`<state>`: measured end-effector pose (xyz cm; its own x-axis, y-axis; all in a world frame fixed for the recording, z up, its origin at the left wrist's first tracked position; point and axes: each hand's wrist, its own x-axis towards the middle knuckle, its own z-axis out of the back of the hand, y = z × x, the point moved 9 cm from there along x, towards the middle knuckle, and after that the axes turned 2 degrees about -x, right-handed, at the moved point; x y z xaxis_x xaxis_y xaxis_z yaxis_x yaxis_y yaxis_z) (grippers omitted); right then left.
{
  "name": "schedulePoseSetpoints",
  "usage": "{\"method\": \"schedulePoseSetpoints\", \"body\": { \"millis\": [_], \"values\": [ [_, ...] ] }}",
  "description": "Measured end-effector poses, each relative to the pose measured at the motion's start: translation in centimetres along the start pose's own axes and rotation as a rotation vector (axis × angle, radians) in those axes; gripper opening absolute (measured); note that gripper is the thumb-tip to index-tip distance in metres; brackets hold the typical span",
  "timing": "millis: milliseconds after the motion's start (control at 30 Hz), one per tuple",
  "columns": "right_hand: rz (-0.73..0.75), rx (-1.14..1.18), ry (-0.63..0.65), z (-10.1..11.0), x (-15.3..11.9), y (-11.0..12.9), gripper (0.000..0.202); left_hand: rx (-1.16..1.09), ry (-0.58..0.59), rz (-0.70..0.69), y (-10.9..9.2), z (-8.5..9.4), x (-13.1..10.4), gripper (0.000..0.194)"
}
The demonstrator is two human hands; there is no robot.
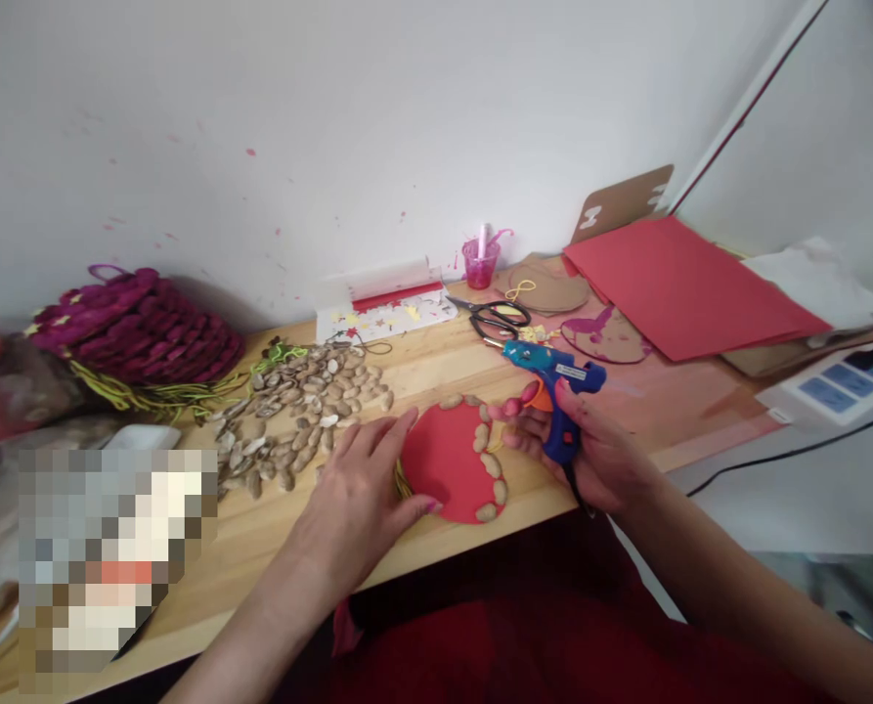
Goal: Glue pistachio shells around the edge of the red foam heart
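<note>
My right hand (601, 455) is wrapped round a blue glue gun (564, 391) with an orange trigger, its metal nozzle pointing left toward the back of the table. In front of me lies a round red paper cutout (447, 460). Peanut shells (491, 464) line its top and right edge. Closed on the cutout's left side is my left hand (359, 494), thumb over the red surface and fingers along the rim. Yellow-green strands (402, 479) show under that hand. A spread pile of peanut shells (311, 411) covers the wood to the left.
Black-handled scissors (501, 318) lie behind the nozzle. A cup of pink paint (481, 264) stands by the wall. Red sheets (692, 288) and a power strip (839, 386) are at right. A purple shell-covered piece (150, 328) sits at left. The table's front edge is close.
</note>
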<state>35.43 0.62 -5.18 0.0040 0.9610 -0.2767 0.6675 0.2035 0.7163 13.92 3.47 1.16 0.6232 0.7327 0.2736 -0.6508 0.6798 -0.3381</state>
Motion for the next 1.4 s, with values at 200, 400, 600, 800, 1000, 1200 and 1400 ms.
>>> {"method": "schedulePoseSetpoints", "body": {
  "millis": [200, 400, 600, 800, 1000, 1200, 1400],
  "values": [
    [0.016, -0.052, -0.007, -0.1, -0.2, -0.1, 0.024, -0.033, 0.047, 0.031, 0.7, -1.3, -0.3, 0.076],
    [0.009, -0.084, -0.008, -0.5, -0.8, 0.0, 0.029, -0.024, 0.053, -0.015, 0.5, -0.6, 0.2, 0.061],
    [-0.058, -0.108, -0.056, -0.6, -1.4, -0.1, 0.027, 0.134, -0.052, 0.088, 3.2, 3.3, 1.4, 0.020],
    [-0.125, -0.132, -0.144, 0.4, -3.5, -0.7, 0.026, 0.289, 0.038, 0.181, 5.1, 4.9, 3.8, 0.019],
    [-0.186, -0.155, -0.151, 1.2, -4.3, -2.0, 0.025, 0.254, 0.109, 0.194, 5.2, 1.9, 5.9, 0.011],
    [-0.238, -0.123, -0.077, 0.4, -4.2, -2.7, 0.020, 0.221, 0.103, 0.139, 5.4, 0.2, 6.1, 0.006],
    [-0.146, -0.101, -0.140, 1.1, -3.3, -0.7, 0.022, 0.149, 0.018, 0.136, 6.1, 0.8, 5.6, 0.016]
  ]
}}
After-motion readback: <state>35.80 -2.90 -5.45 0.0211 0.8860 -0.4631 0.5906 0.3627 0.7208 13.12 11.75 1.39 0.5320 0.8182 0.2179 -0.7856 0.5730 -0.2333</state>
